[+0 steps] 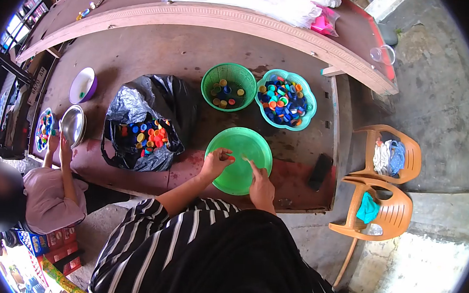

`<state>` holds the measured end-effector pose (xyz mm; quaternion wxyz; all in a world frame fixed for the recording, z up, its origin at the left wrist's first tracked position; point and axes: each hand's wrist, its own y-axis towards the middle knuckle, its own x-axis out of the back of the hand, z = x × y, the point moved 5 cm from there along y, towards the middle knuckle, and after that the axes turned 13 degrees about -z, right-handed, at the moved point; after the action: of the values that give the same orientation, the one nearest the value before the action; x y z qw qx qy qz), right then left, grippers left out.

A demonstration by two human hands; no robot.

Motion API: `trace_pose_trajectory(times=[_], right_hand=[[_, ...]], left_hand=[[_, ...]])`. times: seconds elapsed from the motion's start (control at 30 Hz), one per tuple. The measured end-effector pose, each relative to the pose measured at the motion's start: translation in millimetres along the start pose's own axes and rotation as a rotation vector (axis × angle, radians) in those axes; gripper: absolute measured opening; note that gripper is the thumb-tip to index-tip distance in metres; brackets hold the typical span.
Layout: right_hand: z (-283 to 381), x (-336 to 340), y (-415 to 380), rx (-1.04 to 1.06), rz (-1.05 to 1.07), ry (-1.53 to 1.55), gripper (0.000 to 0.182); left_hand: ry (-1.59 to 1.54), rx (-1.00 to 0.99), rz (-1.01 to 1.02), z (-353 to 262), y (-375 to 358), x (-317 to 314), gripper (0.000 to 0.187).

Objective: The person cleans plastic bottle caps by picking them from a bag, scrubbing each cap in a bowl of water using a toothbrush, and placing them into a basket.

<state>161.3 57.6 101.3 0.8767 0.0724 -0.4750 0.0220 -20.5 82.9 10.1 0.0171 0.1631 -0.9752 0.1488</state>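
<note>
A green basin stands at the table's front edge, holding what looks like clear water. Over its left side is my left hand, its fingers curled into a pinch; anything between the fingertips is too small to name. My right hand reaches over the basin's right side, fingers closed, with a small pale thing near the fingertips that I cannot make out. Just behind the basin, a green plastic basket has several bottle caps at the bottom. Beside it, a turquoise basket is heaped with blue, orange and green caps.
Left of the basin lies a black plastic bag of caps. A co-worker sits far left near a metal bowl and a purple bowl. A phone lies right. Two orange chairs stand beyond the table's right edge.
</note>
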Motion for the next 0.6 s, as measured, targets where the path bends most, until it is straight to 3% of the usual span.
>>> trace_pose_trajectory(times=[0.13, 0.23, 0.33, 0.43, 0.53, 0.6], right_hand=[[17, 0, 0, 0.096, 0.081, 0.057, 0.05], [-4, -14, 17, 0.095, 0.033, -0.082, 0.048], [-17, -30, 27, 0.131, 0.187, -0.191, 0.047], [9, -7, 21, 0.163, 0.056, -0.005, 0.048], [17, -5, 8, 0.208, 0.116, 0.065, 0.053], [7, -10, 11, 0.115, 0.07, 0.061, 0.049]], left_hand=[[0.139, -0.045, -0.053, -6, 3, 9, 0.033], [0.174, -0.083, -0.052, -5, 3, 12, 0.033], [0.255, -0.112, -0.056, -11, 0, 16, 0.031], [0.301, -0.12, -0.085, -12, 3, 19, 0.028], [0.271, -0.109, -0.083, -8, 8, 18, 0.025], [0.196, -0.048, -0.061, -1, 6, 15, 0.025]])
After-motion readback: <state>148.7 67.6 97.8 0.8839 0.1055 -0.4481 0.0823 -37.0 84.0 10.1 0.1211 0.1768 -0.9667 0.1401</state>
